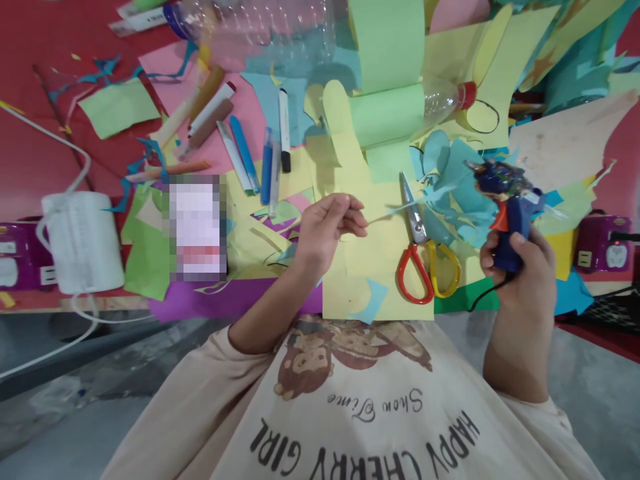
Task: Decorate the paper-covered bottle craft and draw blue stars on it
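Clasping a blue glue gun [519, 217] right of the scissors [418, 231], a person's right hand [534, 270] appears in a gluing step, calling next for careful aim; left of the scissors, whether the left hand [325, 225] pinches anything is unclear.

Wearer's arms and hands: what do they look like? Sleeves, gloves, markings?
Left hand and right hand: bare, no gloves, rings or watch visible. Forearms uncovered below loose, plain cream sleeves. Pale shirt front: brown cartoon print, dark lettering.
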The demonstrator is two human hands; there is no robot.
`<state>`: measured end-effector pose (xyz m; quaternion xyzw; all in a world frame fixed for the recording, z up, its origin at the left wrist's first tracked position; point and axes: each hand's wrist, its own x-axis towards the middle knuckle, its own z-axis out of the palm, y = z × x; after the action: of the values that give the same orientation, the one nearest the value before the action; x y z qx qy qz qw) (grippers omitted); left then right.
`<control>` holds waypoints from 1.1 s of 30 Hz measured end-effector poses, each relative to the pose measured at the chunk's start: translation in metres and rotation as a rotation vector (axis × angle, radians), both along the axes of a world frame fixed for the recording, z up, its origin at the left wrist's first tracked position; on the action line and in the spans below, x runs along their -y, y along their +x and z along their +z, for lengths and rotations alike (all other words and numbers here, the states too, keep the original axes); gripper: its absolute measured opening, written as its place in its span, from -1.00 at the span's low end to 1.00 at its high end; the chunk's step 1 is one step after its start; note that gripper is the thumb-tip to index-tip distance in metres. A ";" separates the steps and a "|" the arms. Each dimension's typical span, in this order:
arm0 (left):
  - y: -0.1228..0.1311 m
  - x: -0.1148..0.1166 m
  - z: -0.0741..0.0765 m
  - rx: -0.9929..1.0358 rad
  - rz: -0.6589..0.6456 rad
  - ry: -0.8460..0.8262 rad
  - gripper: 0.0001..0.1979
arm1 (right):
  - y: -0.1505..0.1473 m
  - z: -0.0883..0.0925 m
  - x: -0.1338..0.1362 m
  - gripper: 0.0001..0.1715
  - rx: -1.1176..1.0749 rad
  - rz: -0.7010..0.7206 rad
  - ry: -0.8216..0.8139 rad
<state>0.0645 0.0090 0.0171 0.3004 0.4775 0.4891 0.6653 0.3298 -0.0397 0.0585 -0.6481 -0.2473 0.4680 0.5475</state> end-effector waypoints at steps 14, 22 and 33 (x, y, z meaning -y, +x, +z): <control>0.024 -0.013 -0.005 -0.080 -0.421 0.240 -0.48 | -0.011 0.004 0.005 -0.66 -0.188 0.319 -0.130; 0.016 -0.006 -0.001 -0.375 -0.348 0.231 -0.69 | -0.008 -0.004 -0.001 -0.62 -0.149 0.218 -0.140; -0.017 0.040 0.023 -0.849 -0.745 0.472 -0.62 | 0.005 0.014 -0.012 -0.77 0.015 -0.221 0.087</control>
<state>0.0475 -0.0311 0.0396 0.7550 0.4427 0.1537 0.4586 0.3347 -0.0277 0.0720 -0.6507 -0.1986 0.3888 0.6213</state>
